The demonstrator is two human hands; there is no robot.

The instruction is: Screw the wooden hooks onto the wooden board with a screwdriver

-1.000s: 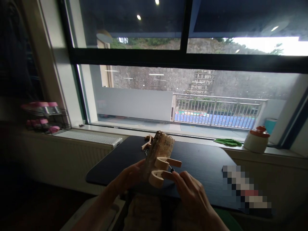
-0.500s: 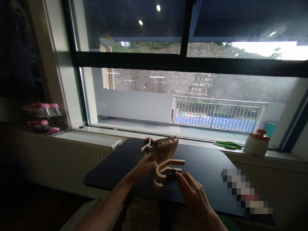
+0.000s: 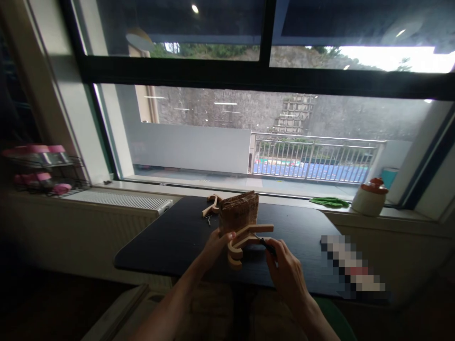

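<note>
My left hand [image 3: 214,247] is closed, its thumb on a pale wooden piece [image 3: 261,228] with a hooked end. A second hooked wooden piece lies just below that one. Behind them stands a brown, rough-textured block [image 3: 240,213], touching or very near my left fingers. My right hand [image 3: 287,266] is wrapped round the black handle of a screwdriver [image 3: 268,246]; its thin shaft points left between the two wooden arms. Where the tip ends cannot be made out. Further back lies another curved wooden piece [image 3: 214,205], with several small screw-like bits [image 3: 209,220] near it.
The dark table [image 3: 159,246] stands before a wide window. A radiator [image 3: 124,201] is at the left, beside a wire rack [image 3: 67,177] with pink-lidded containers. On the sill are a green cloth [image 3: 329,202] and a white jar [image 3: 369,199]. A pixelated object [image 3: 350,263] lies at the table's right.
The view has shifted a little right and down. The brown block and hooked pieces have turned slightly in my left hand, and the screwdriver now lies flatter.
</note>
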